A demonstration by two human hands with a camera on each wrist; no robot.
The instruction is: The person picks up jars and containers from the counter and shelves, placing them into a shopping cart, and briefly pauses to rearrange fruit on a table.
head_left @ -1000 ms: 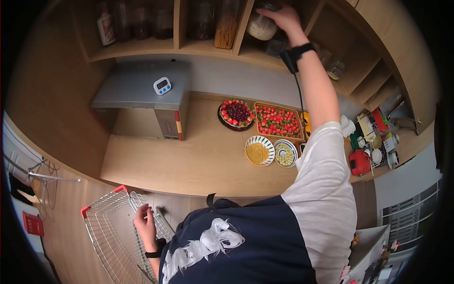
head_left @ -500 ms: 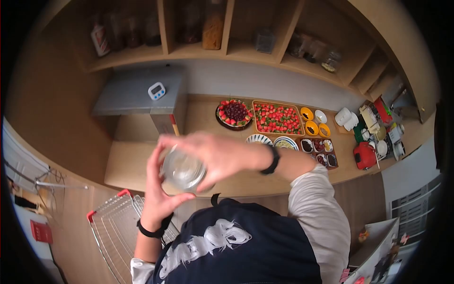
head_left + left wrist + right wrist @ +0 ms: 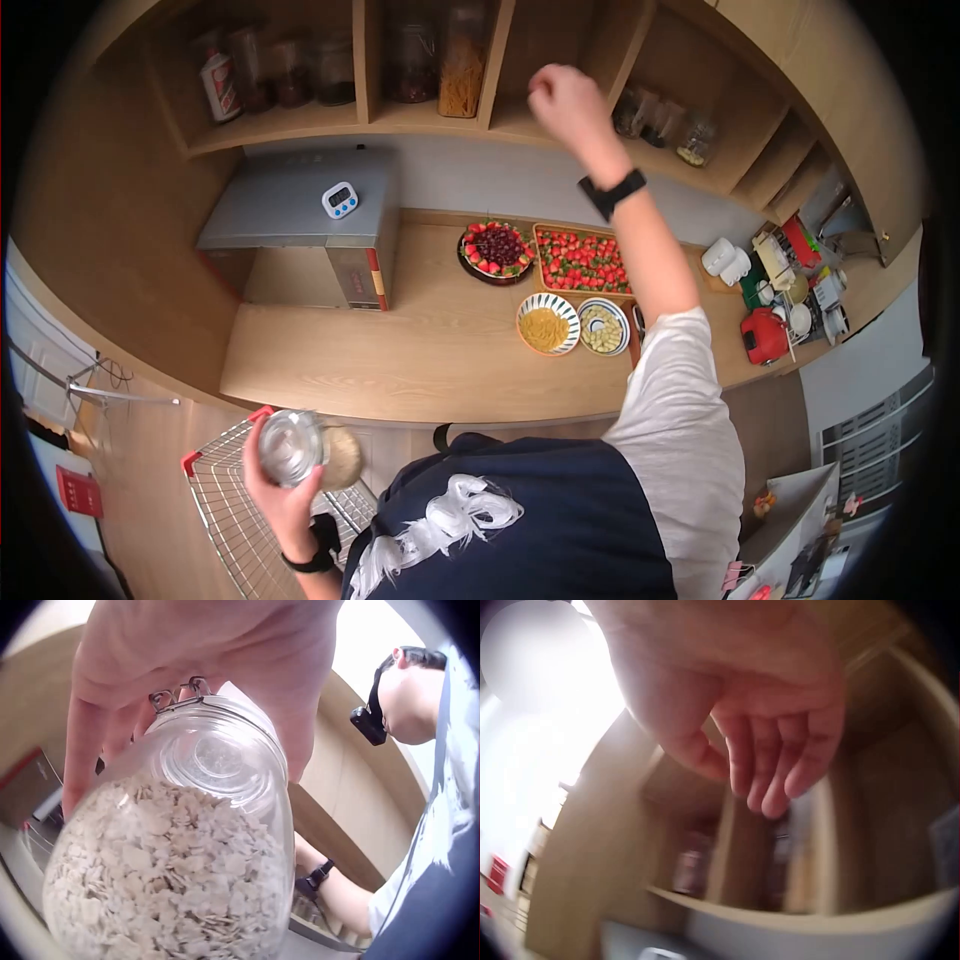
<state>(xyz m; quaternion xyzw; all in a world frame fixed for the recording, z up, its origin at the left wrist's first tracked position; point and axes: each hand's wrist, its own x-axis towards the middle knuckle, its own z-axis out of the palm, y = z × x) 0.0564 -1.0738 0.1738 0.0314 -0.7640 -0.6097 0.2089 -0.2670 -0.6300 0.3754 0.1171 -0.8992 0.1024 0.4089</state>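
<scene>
My left hand [image 3: 278, 505] holds a glass clip-top jar [image 3: 343, 460] by its lid end, low at the left over the shopping cart. In the left wrist view, pale oat flakes [image 3: 172, 862] fill much of the jar, and its wire clasp [image 3: 180, 694] sits under my palm. My right hand [image 3: 575, 108] is raised in front of the wall shelf, near a middle compartment. Nothing is in it; its fingers [image 3: 765, 765] hang loosely curled in the right wrist view. The wire cart [image 3: 215, 490] has red corners and stands below the counter edge.
On the counter [image 3: 420, 365] are a fruit-topped cake [image 3: 497, 250], a strawberry tray [image 3: 580, 262], two patterned bowls [image 3: 548, 323] and a grey oven [image 3: 300, 200] with a timer [image 3: 340, 200] on top. Jars and a pasta container [image 3: 462, 75] stand on the shelf. Dishes crowd the right end.
The jar has come down from the shelf in my right hand and passed to my left hand, which has lowered it over the cart. My right hand has gone back up to the shelf, without the jar.
</scene>
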